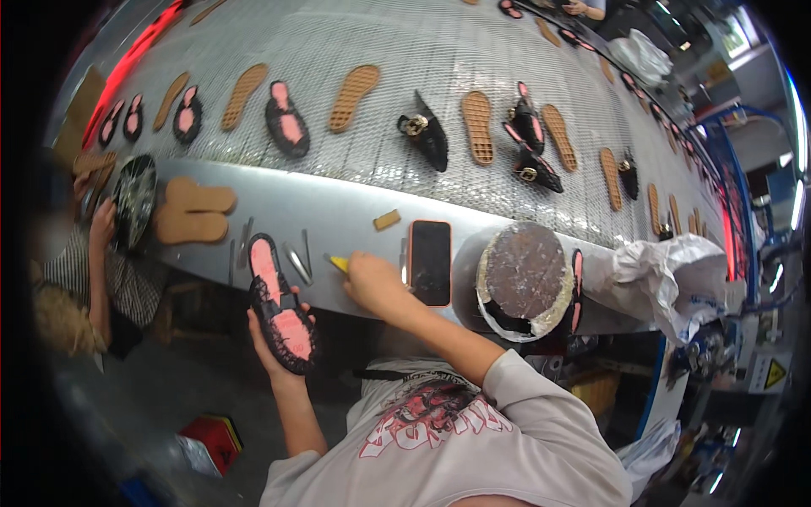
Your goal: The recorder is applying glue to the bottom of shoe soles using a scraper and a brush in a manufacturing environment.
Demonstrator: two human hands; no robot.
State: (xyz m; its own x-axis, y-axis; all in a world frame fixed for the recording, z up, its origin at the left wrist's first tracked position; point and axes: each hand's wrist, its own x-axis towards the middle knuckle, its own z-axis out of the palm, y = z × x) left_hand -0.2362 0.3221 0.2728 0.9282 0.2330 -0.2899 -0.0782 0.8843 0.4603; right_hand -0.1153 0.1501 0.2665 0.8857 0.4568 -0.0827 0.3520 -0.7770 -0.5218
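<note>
My left hand (266, 345) is wrapped around a black shoe upper (291, 334) with a pink insole facing up, held in front of the metal ledge. Its black edge is gathered in folds around the pink sole. My right hand (374, 283) is closed over the ledge, with the yellow end of a small tool (339, 264) poking out past the fingers; the rest of the tool is hidden. Between the hands, slim metal tools (297, 262) lie on the ledge (338, 207). Right of my right hand lies a phone (431, 264) with an orange edge.
Behind the ledge, a mesh conveyor (355, 42) carries brown soles (353, 97) and black shoe uppers (287, 118). A round crusted tub (524, 279) and a white plastic bag (676, 279) stand right. Tan sole pieces (193, 211) lie left, near another person's hand (103, 224).
</note>
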